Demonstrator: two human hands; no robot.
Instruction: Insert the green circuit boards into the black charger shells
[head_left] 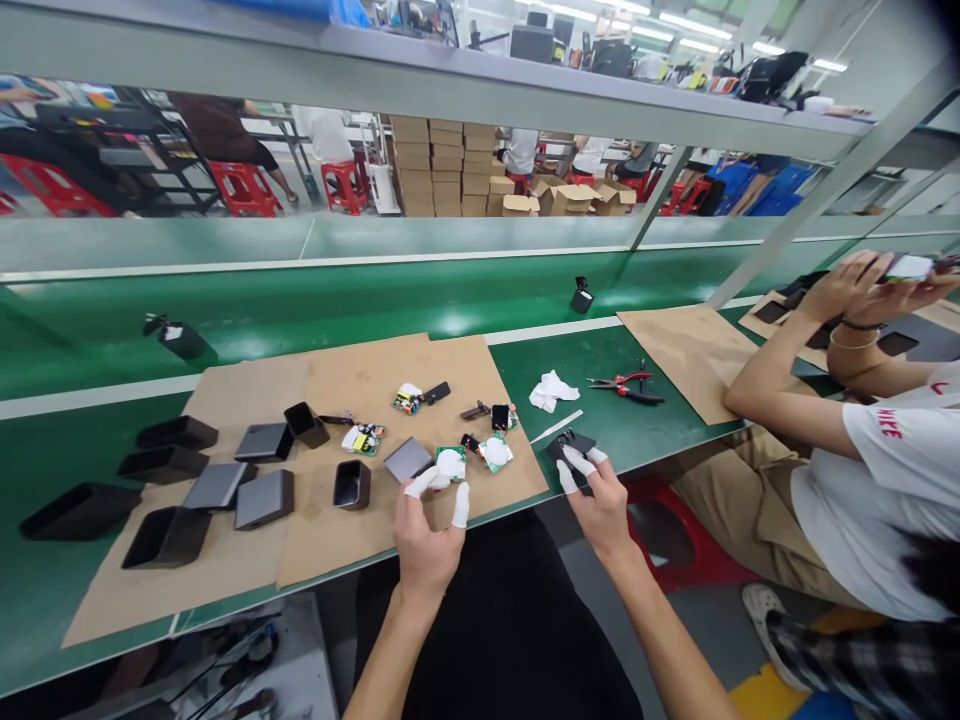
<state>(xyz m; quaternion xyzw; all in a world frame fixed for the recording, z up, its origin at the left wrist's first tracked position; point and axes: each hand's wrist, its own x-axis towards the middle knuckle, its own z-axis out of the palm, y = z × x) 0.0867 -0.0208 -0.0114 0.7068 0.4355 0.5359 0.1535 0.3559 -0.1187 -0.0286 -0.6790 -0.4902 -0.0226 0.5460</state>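
Observation:
White finger cots cover fingertips on both hands. My left hand (pixel 427 548) is at the front edge of the cardboard, thumb and fingers apart, fingertips at the near side of a green circuit board with a round white pad (pixel 451 463). Whether they touch it I cannot tell. A similar board (pixel 495 452) lies just to its right, and a grey rectangular case (pixel 408 460) to its left. My right hand (pixel 604 512) grips a black plastic piece (pixel 571 441) with small upright prongs, at the table edge. Its underside is hidden by my fingers.
Several dark open cases (pixel 166 537) stand at the left. Small board assemblies (pixel 364 438) lie mid-cardboard. Beyond my right hand are a crumpled white cloth (pixel 553 391), a white strip (pixel 556 426) and red-handled pliers (pixel 626 385). A co-worker (pixel 862 470) sits close at right, both hands raised.

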